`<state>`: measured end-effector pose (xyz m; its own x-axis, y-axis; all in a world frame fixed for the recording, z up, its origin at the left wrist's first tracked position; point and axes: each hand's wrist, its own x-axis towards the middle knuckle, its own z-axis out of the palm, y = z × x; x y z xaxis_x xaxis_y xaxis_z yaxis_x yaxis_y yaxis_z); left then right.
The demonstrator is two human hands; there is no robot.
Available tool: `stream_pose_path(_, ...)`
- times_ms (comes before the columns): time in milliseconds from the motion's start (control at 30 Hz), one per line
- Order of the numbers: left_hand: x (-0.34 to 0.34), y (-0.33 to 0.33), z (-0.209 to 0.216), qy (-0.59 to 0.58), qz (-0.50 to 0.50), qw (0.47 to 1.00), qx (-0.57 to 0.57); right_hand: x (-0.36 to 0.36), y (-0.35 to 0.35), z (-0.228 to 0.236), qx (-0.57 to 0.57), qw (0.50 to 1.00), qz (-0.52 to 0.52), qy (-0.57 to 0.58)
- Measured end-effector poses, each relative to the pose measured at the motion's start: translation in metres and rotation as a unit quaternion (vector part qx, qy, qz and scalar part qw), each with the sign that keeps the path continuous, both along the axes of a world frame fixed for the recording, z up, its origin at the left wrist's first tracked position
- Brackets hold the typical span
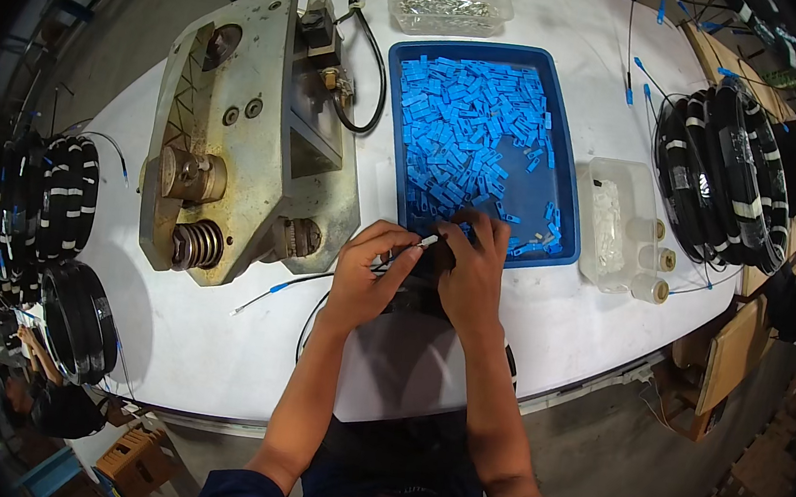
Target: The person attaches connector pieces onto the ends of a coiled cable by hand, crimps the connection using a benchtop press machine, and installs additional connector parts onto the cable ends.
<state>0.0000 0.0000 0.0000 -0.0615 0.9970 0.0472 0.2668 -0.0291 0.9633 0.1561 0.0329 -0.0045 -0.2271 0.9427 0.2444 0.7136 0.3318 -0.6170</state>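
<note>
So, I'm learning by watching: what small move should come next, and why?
Probably turn the white piece slightly for a clearer view: it sits between the left hand and right hand, which hide whether anything is joined to it.

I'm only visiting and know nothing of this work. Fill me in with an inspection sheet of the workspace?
Surface: white tabletop, curved edge in this view.
Job's things: small white piece at the fingertips; many blue pieces in a dark blue tray.
Clutter: bulky metal machine left of the tray; clear box of shiny bits beyond it.
Grip: left hand pinches the white piece; right hand meets it, exact hold unclear.
Cables: blue-ended cable near the left hand; black coils at right, more at left.
Surroundings: grey floor; wooden crate lower left.
Spills: nothing seen.
</note>
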Motion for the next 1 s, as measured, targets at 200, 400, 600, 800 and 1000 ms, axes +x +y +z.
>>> stream_pose_path(200,0.000,-0.006,-0.002,-0.065,-0.012,0.998,-0.014,0.013,-0.010,0.020,0.010,0.990,0.014,0.138)
stream_pose_path(400,-0.007,-0.025,0.005,-0.094,-0.057,0.992,-0.069,0.025,-0.049,0.022,-0.122,0.930,0.029,0.345)
stream_pose_path(600,-0.001,-0.033,0.008,-0.030,-0.076,0.997,-0.010,0.034,-0.048,0.017,-0.119,0.929,0.053,0.347)
stream_pose_path(800,0.003,-0.030,0.009,0.003,-0.088,0.996,-0.012,0.032,-0.049,0.013,-0.113,0.930,0.075,0.341)
stream_pose_path(1000,0.003,-0.031,0.004,-0.029,-0.085,0.996,-0.025,0.030,-0.048,0.014,-0.110,0.928,0.070,0.349)
